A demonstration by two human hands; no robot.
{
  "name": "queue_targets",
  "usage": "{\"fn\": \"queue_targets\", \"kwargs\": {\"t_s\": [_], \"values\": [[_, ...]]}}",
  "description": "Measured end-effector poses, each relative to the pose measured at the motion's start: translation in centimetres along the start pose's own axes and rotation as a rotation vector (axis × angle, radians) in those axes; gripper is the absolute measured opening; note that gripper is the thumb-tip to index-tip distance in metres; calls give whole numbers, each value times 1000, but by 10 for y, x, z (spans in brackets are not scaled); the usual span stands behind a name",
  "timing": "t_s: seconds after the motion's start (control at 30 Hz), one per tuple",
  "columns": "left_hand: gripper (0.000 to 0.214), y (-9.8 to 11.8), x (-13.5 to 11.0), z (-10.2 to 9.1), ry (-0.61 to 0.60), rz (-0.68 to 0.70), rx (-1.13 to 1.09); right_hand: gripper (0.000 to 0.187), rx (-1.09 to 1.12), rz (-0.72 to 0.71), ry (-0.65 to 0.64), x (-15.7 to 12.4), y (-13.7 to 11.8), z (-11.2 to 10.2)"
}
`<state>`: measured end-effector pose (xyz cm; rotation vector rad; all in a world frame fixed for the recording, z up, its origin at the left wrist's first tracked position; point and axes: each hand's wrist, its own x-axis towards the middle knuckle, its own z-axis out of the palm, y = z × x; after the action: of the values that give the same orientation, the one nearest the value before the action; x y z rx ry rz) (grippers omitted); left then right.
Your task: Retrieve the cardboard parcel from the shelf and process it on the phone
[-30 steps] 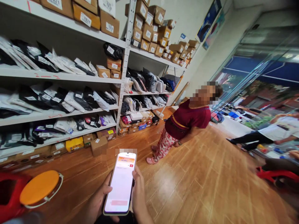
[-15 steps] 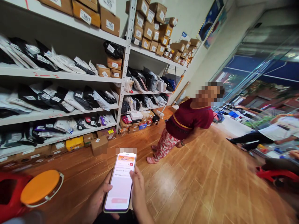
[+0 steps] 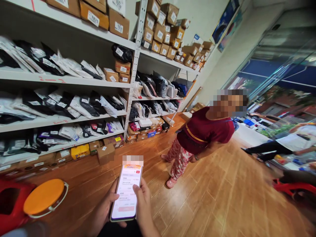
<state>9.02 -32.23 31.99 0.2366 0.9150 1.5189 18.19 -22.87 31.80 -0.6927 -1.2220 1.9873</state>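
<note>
Both my hands hold a smartphone (image 3: 125,194) with a lit white and pink screen, low in the middle of the view. My left hand (image 3: 105,209) wraps the phone's left edge from below. My right hand (image 3: 143,207) grips the right edge, its thumb lying on the screen. A person in a maroon top and patterned trousers (image 3: 197,138) stands on the wooden floor a few steps ahead of the phone, turned toward me.
White shelving (image 3: 74,82) along the left wall holds several bagged parcels and cardboard boxes (image 3: 168,33). A box (image 3: 105,153) sits on the floor by the shelf. An orange round stool (image 3: 43,197) stands at lower left. Another person (image 3: 283,144) bends at the right by a glass front.
The person in maroon has stepped closer toward me. My right thumb has moved onto the phone's screen, and the screen's content has changed. The phone sits slightly higher.
</note>
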Motion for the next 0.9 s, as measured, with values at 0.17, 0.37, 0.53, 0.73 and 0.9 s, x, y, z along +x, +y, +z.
{"fn": "queue_targets", "kwargs": {"t_s": [0.17,0.37,0.53,0.73,0.9], "values": [[103,0,4,3,19,18,16,38,-70,29,57,4,-2,4],[122,-4,10,-6,8,-26,-29,41,119,55,43,0,-7,4],[106,-1,1,6,44,-11,-61,28,118,27,62,-5,-11,3],[108,-4,8,6,85,-42,-90,27,83,18,50,-1,-8,-1],[119,-11,18,-6,65,-54,-133,31,25,27,68,2,-5,-2]]}}
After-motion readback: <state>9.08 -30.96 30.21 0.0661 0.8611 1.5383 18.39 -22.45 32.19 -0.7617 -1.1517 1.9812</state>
